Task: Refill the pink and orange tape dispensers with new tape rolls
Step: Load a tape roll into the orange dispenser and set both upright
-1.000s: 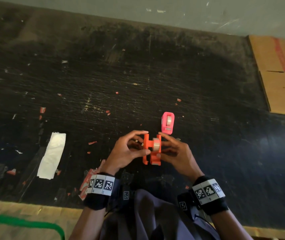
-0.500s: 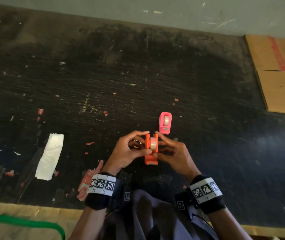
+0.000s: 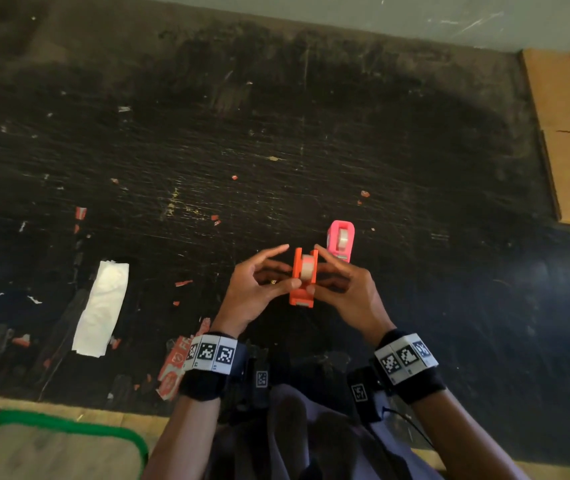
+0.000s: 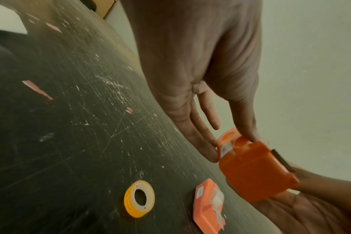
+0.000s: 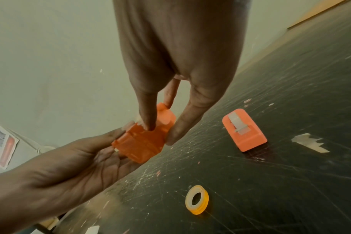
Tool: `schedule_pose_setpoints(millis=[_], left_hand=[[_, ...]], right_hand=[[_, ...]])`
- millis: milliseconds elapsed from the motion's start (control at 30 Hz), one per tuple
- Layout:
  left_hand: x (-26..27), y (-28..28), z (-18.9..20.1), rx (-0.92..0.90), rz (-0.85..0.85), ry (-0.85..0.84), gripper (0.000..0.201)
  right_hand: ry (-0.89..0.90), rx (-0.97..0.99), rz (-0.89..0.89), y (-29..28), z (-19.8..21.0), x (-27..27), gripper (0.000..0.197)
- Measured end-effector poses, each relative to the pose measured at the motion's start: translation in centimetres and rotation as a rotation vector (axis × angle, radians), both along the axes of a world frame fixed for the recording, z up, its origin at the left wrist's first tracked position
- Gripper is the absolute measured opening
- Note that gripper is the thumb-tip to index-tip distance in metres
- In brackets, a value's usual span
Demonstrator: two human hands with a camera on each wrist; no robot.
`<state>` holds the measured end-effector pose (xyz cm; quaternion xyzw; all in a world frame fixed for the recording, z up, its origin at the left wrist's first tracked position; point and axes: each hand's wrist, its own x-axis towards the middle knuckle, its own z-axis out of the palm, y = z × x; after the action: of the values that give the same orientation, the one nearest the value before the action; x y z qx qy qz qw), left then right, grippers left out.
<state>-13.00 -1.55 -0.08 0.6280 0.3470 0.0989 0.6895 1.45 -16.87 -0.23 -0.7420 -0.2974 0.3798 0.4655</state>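
Orange dispenser point(image 3: 303, 278) is pinched by left hand point(image 3: 255, 289) & right hand point(image 3: 345, 292); uneven squeeze could pop roll point(image 3: 307, 266) out.

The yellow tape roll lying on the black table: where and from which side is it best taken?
Probably by the outer rim of the yellow tape roll, from straight above, thumb and finger on opposite sides. It lies flat on the scratched black table, hole up, nothing touching it.
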Motion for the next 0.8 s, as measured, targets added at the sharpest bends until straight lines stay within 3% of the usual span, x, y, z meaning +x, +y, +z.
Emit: schedule_pose_setpoints(millis=[333,800], left_hand=[[6.0,7.7,-3.4,0.073,0.007,0.072,0.048],[8.7,12.6,-10.7,0.155,-0.058,0.228,0.057]], right_hand=[[-0.092,-0.075,-0.024,9.1,-3.4,5.3,0.079],[-0.130,-0.253,0.032,14.8,-9.2,8.0,0.075]])
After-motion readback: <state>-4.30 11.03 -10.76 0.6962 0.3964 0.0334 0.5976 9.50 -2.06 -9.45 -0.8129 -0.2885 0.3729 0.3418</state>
